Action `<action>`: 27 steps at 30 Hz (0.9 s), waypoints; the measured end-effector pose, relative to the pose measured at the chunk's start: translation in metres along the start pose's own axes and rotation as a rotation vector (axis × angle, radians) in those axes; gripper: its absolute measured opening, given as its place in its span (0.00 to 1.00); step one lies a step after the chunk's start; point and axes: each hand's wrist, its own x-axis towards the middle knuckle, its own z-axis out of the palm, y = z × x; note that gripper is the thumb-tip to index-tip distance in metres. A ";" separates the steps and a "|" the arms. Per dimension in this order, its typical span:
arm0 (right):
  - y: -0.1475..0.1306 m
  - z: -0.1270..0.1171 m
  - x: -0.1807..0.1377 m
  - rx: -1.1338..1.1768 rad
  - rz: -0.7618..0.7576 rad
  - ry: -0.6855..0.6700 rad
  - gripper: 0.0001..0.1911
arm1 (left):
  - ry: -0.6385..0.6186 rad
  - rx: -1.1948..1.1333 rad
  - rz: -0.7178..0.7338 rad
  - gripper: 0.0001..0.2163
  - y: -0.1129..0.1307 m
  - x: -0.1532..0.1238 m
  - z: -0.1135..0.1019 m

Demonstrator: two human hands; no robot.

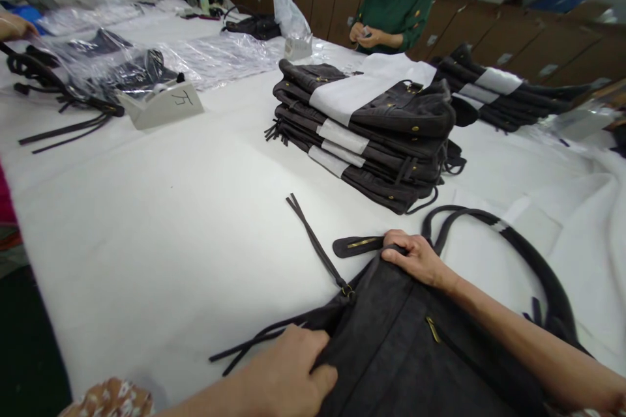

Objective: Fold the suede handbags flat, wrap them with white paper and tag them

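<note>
A dark grey handbag (pixel 415 345) lies at the front of the white table, partly cut off by the lower edge of the view. My right hand (pixel 413 257) grips its top corner, beside a zipper end tab (pixel 359 245). At the bag's left side my left hand (pixel 298 365) has its fingers closed on the opening's edge, some fingertips hidden by the fabric. Thin zipper pull cords (pixel 317 244) stretch onto the table between the hands. The bag's rounded handles (pixel 518 244) curve out to the right, and a small gold zipper pull (pixel 433 330) shows on its face.
Beyond my hands stands a stack of similar bags (pixel 366 137) with white paper bands; another stack (pixel 499 88) lies behind it. A white tape dispenser (pixel 161 104) and plastic-wrapped bags (pixel 107 65) are at left. A person in green (pixel 398 3) stands across the table (pixel 161 228), before cardboard boxes (pixel 323 6).
</note>
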 end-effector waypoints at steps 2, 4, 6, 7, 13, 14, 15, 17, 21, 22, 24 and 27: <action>-0.001 0.001 0.001 0.049 0.035 -0.006 0.29 | -0.138 -0.346 -0.015 0.13 -0.019 0.007 -0.001; -0.002 0.004 0.004 0.096 0.072 -0.013 0.30 | -0.230 -0.647 -0.045 0.14 -0.034 0.013 -0.001; -0.003 0.007 0.007 0.101 0.088 -0.025 0.30 | -0.234 -0.787 -0.072 0.16 -0.042 0.017 0.000; -0.003 0.009 0.008 0.080 0.082 -0.024 0.30 | -0.220 -0.812 -0.091 0.17 -0.044 0.018 0.001; 0.003 0.017 0.011 -0.087 -0.013 0.082 0.25 | -0.086 -0.897 -0.192 0.20 -0.049 0.024 0.010; 0.005 0.017 0.011 -0.098 -0.025 0.110 0.23 | -0.069 -0.908 -0.185 0.20 -0.049 0.025 0.011; 0.006 0.016 0.011 -0.117 -0.037 0.141 0.21 | -0.061 -0.908 -0.179 0.20 -0.049 0.025 0.011; 0.004 0.014 0.010 -0.206 -0.074 0.206 0.17 | -0.061 -0.856 -0.194 0.19 -0.047 0.025 0.009; -0.034 0.016 0.001 -0.500 -0.151 0.385 0.14 | -0.046 -0.686 -0.264 0.15 -0.040 0.028 0.004; -0.049 0.020 -0.004 -0.530 -0.173 0.384 0.15 | -0.033 -0.663 -0.261 0.14 -0.039 0.028 0.003; -0.080 0.037 -0.014 -0.514 -0.221 0.278 0.16 | 0.008 -0.634 -0.226 0.14 -0.038 0.028 0.003; -0.108 0.070 -0.026 -0.466 -0.225 0.062 0.15 | 0.076 -0.609 -0.108 0.15 -0.038 0.019 0.003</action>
